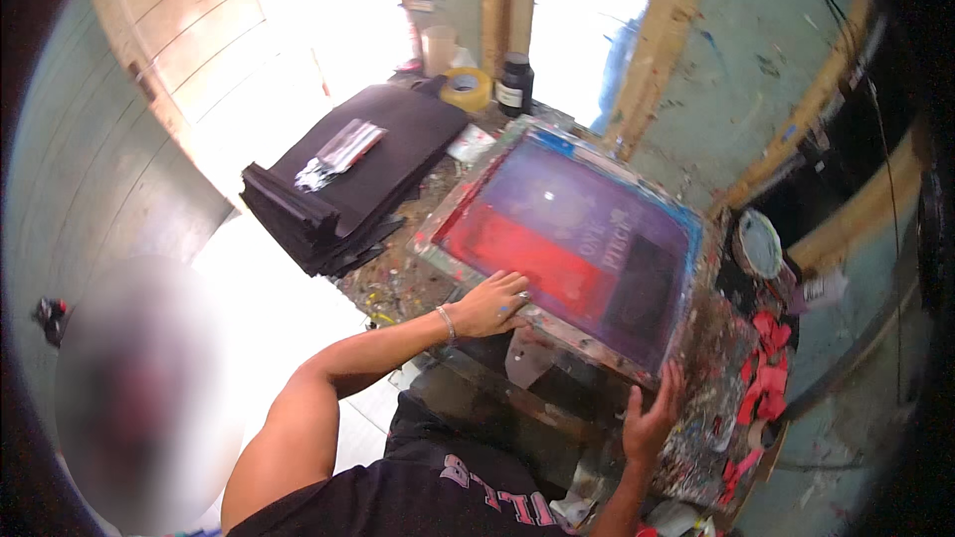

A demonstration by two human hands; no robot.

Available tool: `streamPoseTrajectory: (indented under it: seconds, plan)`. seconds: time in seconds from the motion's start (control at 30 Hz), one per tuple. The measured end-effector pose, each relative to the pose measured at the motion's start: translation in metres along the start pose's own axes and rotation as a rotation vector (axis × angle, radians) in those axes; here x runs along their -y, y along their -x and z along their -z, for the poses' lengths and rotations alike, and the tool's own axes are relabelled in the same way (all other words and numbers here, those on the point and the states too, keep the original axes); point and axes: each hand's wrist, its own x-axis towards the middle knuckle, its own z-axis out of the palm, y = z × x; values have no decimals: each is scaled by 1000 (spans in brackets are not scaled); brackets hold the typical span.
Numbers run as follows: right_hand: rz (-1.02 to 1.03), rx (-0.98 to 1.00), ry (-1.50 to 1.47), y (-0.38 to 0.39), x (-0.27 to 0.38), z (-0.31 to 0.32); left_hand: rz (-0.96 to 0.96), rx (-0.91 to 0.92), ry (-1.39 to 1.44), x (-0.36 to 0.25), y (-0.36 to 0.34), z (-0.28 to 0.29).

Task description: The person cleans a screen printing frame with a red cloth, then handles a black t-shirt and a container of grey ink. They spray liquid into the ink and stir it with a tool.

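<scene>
A screen printing frame (562, 323) lies tilted across the cluttered worktable in front of me. Its mesh is purple, with a red ink area (532, 259) at the near left, a dark rectangle (642, 288) at the right and pale lettering between. My left hand (487, 306), with a ring and a bracelet, has its fingers curled over the near edge of the frame. At the near right corner, my right hand (655, 418) holds the frame's edge, thumb apart from the fingers. The undersides of both grips are hidden.
A stack of black sheets (398, 129) with a crumpled silvery packet (343, 149) stands left of the frame. Behind are a yellow tape roll (466, 89) and a dark bottle (515, 85). An ink-smeared tub (758, 244) and red scraps (766, 368) sit right.
</scene>
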Motion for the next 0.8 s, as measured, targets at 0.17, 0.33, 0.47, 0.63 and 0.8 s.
streamPoseTrajectory:
  seconds: [0.17, 0.33, 0.47, 0.63, 0.8]
  plan:
    - [371, -37, 471, -89, 30, -1, -64, -214, -83, -11, -52, 104]
    - [510, -156, 464, -195, 32, 54, -187, -931, -213, -20, -94, 178]
    - [537, -179, 373, -266, 45, 84, 113, -1345, -262, 56, -53, 193]
    - [277, -119, 124, -319, 61, 99, 845, -608, -536, 259, 58, 205]
    - [304, -160, 215, -329, 60, 104, 1245, 11, -499, 377, 114, 189]
